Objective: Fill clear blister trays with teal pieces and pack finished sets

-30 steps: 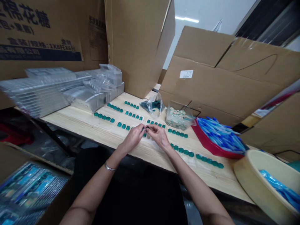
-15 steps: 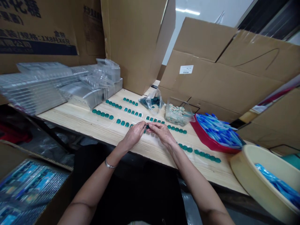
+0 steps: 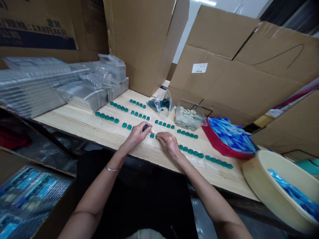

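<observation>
Hands have parted since the last frame, no longer pinched together mid-counter. Everything below is placed off the clear bag of teal pieces. Far left of it, clear plastic blister trays are stacked on the pine counter. Rows of teal pieces lie between those trays and the bag's front. Left hand, below-left of the bag, clenched on a dark teal piece. Right hand, below the bag, released, nothing visible in it, fingertips just beside a single teal piece. Right of the bag: clear tub of mixed chips, red tray of blue plastic pieces, cream basin holding more blue pieces.
</observation>
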Demonstrator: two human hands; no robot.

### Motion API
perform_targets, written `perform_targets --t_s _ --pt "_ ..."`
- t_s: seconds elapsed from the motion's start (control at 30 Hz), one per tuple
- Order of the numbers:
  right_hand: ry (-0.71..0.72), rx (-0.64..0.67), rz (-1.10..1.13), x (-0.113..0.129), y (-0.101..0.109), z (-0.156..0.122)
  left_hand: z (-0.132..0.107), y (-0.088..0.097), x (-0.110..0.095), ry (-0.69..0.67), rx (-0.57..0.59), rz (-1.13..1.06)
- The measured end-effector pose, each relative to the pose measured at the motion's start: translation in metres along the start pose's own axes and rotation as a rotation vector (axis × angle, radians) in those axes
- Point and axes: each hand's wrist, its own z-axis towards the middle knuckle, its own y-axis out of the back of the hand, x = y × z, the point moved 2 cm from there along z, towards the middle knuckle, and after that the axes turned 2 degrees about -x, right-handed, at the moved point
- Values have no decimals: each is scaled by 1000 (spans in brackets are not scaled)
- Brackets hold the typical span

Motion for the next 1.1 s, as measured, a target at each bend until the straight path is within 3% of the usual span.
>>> perform_targets --t_s 0.2,0.3,0.47,0.57,0.7,0.9,0.97,1.1 --pt "44 112 -166 1 -5 5 2 -11 4 273 42 -854" --pt "73 139 -166 0 -3 5 3 -15 7 403 40 -1064" --pt "34 -93 -13 14 20 18 3 -18 10 417 7 -1038" --pt "-5 -113 102 35 27 34 0 -21 7 390 22 -987" --pt "-43 -30 265 49 15 49 -3 -24 -1 355 74 -935" --pt "-326 -82 661 27 -3 49 -3 -20 0 344 64 -912" --pt "-300 -114 648 24 -1 47 -3 -19 1 324 61 -881" --pt "-119 -153 479 31 5 43 -7 -21 1 283 80 -820"
